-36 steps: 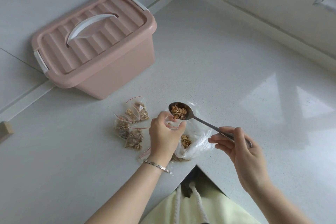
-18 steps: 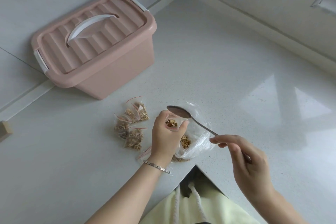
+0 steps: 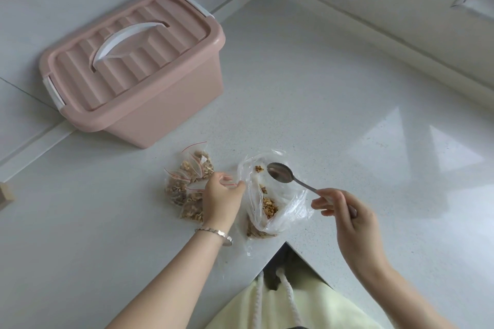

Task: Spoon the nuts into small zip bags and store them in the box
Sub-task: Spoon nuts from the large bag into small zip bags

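Observation:
My left hand pinches the red-striped top of a small zip bag, which hangs mostly hidden beneath my fingers. My right hand grips the handle of a metal spoon; its bowl is empty and hovers over the open clear plastic bag that holds loose nuts. Several filled small zip bags lie in a heap just left of my left hand. The pink storage box stands at the back left with its lid shut and white handle down.
The white counter runs into a wall corner at the back. Its front edge forms a notch just below the plastic bag. A wooden block peeks in at the far left edge.
The spoon tipped its nuts into the small zip bag and is now empty, moved right over the big bag. My left hand shifted left with the small bag.

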